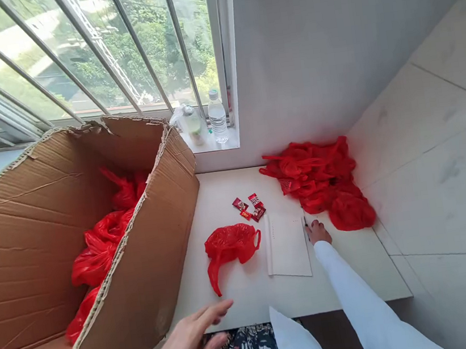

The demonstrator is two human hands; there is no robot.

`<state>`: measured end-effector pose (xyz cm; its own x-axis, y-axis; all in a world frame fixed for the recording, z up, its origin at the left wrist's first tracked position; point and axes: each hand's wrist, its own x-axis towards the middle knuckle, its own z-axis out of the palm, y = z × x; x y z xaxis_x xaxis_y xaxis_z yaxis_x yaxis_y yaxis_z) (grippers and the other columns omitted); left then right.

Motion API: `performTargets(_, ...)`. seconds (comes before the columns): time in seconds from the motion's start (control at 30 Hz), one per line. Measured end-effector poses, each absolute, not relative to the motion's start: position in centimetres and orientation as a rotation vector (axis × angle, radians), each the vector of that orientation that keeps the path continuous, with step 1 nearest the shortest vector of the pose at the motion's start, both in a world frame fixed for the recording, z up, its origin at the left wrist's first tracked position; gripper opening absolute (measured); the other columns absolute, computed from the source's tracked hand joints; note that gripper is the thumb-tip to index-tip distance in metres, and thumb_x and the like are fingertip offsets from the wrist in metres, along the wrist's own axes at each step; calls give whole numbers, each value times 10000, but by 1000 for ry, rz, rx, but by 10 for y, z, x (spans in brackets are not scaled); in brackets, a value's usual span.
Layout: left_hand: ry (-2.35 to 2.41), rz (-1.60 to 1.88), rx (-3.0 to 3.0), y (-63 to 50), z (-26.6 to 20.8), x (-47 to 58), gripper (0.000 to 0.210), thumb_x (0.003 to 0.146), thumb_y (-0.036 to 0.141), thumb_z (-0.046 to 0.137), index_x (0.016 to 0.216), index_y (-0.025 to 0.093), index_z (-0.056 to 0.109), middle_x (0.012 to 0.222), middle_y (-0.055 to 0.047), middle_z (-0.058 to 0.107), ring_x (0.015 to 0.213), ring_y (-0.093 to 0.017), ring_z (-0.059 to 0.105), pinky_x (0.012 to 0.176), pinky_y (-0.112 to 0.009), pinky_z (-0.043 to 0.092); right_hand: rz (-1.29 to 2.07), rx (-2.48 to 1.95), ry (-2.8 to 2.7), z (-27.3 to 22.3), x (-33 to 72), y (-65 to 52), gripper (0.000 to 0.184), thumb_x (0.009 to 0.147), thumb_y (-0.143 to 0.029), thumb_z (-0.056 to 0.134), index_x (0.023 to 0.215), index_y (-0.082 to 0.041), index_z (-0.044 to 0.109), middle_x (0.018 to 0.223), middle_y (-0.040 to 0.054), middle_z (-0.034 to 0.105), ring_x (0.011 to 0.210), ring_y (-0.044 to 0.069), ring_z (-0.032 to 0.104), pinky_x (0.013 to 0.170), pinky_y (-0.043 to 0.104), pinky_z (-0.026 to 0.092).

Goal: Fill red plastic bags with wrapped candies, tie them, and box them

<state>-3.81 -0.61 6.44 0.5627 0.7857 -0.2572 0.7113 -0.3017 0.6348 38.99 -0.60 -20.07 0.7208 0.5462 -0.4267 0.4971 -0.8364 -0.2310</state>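
My left hand (190,340) is over the near edge of the white table, its fingers stretched and apart, holding nothing. A red plastic bag (231,246) lies on the table just beyond it, its handles spread. My right hand (318,233), in a white sleeve, rests at the right side of an open notebook (289,247). Its fingers are closed on a thin dark pen (305,221). The notebook page carries a few small marks near the top. Several small red packets (256,200) lie in a group beyond the bag.
A large cardboard box (171,228) with red bags (97,249) inside stands on the left. A heap of red bags (319,174) lies against the wall at the back right. On the window sill are a water bottle (217,118) and a cup-like container (193,125).
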Motion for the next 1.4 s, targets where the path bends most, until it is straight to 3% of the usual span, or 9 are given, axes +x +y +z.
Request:
performTargets(0.13, 1015, -322, 2036, 9, -6, 45, 362, 836, 156, 480, 1166, 240, 603, 1131, -50, 660, 1044, -200, 616, 928, -322, 469, 806, -2817, -917, -200, 390, 4, 308, 906, -333, 518, 1147, -143, 536, 1147, 80, 560, 994, 192, 567, 861, 412, 476)
performTargets(0.37, 988, -372, 2091, 14, -96, 133, 271, 781, 47, 483, 958, 158, 656, 973, -133, 666, 950, -305, 636, 816, -466, 480, 963, -2514, -920, -179, 391, -29, 142, 807, -296, 553, 732, -177, 538, 684, 9, 574, 716, 165, 567, 711, 297, 438)
performTargets(0.5, 929, -207, 2068, 29, -139, 140, 166, 885, 204, 468, 979, 177, 603, 929, -63, 659, 846, -184, 634, 789, -321, 489, 1056, -2133, -883, -179, 346, -54, 240, 850, -434, 460, 799, -201, 481, 624, -38, 497, 578, 119, 499, 555, 232, 411)
performTargets(0.63, 786, 76, 2013, 38, -177, 136, 287, 941, 394, 393, 1128, 214, 514, 957, -30, 633, 877, -144, 599, 819, -271, 458, 1182, -1573, -880, -191, 298, -56, 224, 841, -407, 541, 805, -195, 477, 691, -31, 474, 568, 98, 488, 551, 234, 409)
performTargets(0.83, 568, 261, 1939, 39, -217, 136, 264, 973, 334, 293, 893, 202, 507, 806, -12, 582, 734, -134, 552, 664, -241, 410, 1015, -1513, -945, -207, 273, -42, 208, 879, -370, 518, 783, -185, 526, 753, -10, 489, 606, 87, 475, 576, 227, 399)
performTargets(1.0, 583, 376, 2015, 31, -248, 136, 231, 976, 306, 283, 830, 212, 436, 705, 17, 495, 645, -125, 474, 605, -242, 345, 903, -1551, -817, -221, 273, -36, 251, 892, -373, 494, 725, -185, 501, 552, -53, 417, 510, 77, 403, 518, 217, 351)
performTargets(1.17, 534, 450, 2051, 26, -254, 129, 234, 978, 284, 256, 788, 215, 375, 688, 20, 420, 636, -132, 434, 601, -256, 329, 298, -1357, -391, -210, 314, -24, 229, 837, -325, 540, 678, -200, 432, 495, -81, 331, 422, 59, 285, 393, 194, 230)
performTargets(1.27, 440, 533, 2094, 27, -244, 128, 194, 961, 222, 264, 811, 214, 388, 790, -14, 480, 761, -158, 475, 699, -284, 381, 371, -1269, -495, -201, 323, -17, 155, 822, -348, 556, 778, -206, 513, 531, -60, 455, 458, 76, 421, 419, 191, 327)
performTargets(1.4, 304, 530, 2247, 28, -235, 131, 77, 855, 136, 401, 848, 213, 401, 1020, -59, 564, 1027, -218, 486, 876, -381, 372, 666, -1281, -577, -219, 304, -5, 243, 796, -407, 586, 908, -192, 571, 716, 9, 624, 640, 133, 598, 574, 254, 498)
